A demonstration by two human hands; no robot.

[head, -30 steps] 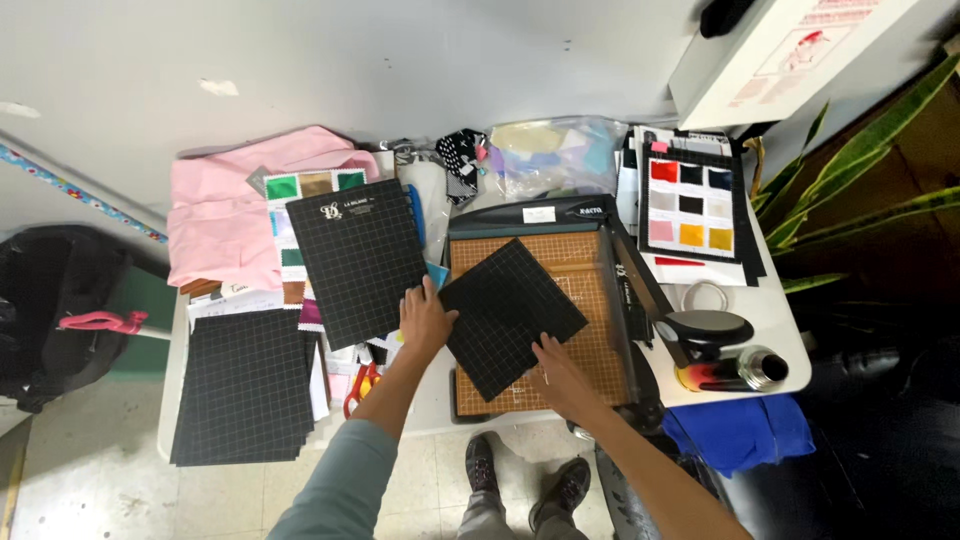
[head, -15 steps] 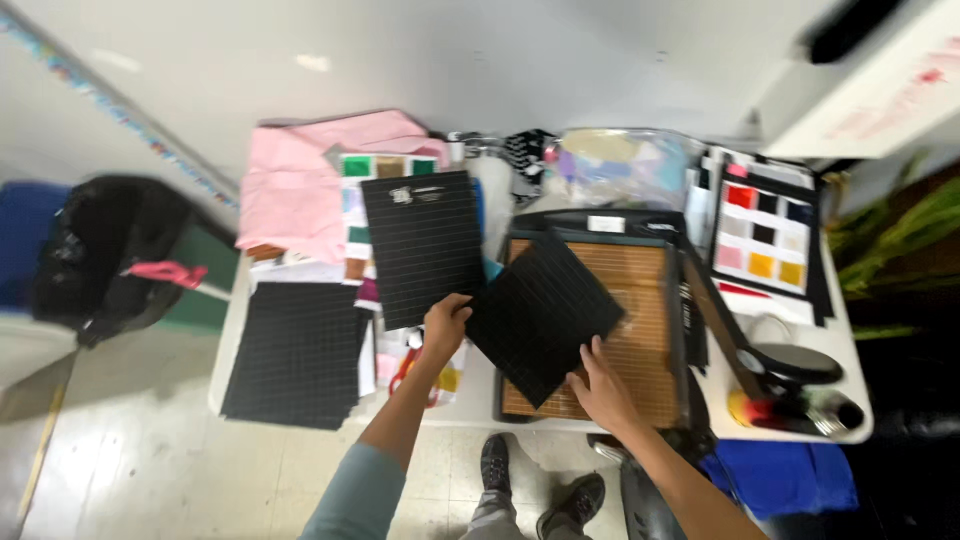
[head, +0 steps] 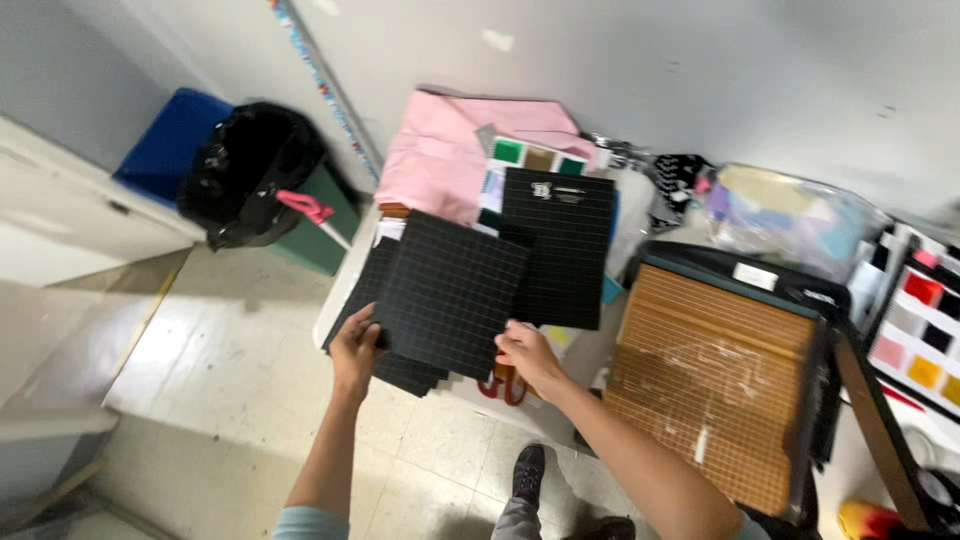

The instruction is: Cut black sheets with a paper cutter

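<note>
The black gridded square sheet [head: 450, 295] is held flat between both hands, just above a stack of similar black sheets [head: 400, 368] at the near left edge of the surface [head: 590, 350]. The left hand [head: 355, 350] grips the sheet's near left corner, fingers curled under and thumb on top. The right hand [head: 528, 358] pinches the near right corner, fingers closed on the edge. Just below the right hand, red scissor handles [head: 503, 385] poke out at the edge of the surface. To the right lies a wooden paper cutter [head: 715, 380] with a black frame, its board bare. Beyond the held sheet, another black gridded sheet [head: 558, 245] lies flat, partly overlapped by it. Further back sits folded pink fabric [head: 450, 160], with colour swatches [head: 535, 158] beside it. At the far right are a clear bag of pale scraps [head: 790, 220] and a card of coloured squares [head: 920, 330]. On the floor to the left stands a black bin bag [head: 245, 170] beside a blue container [head: 165, 140].
</note>
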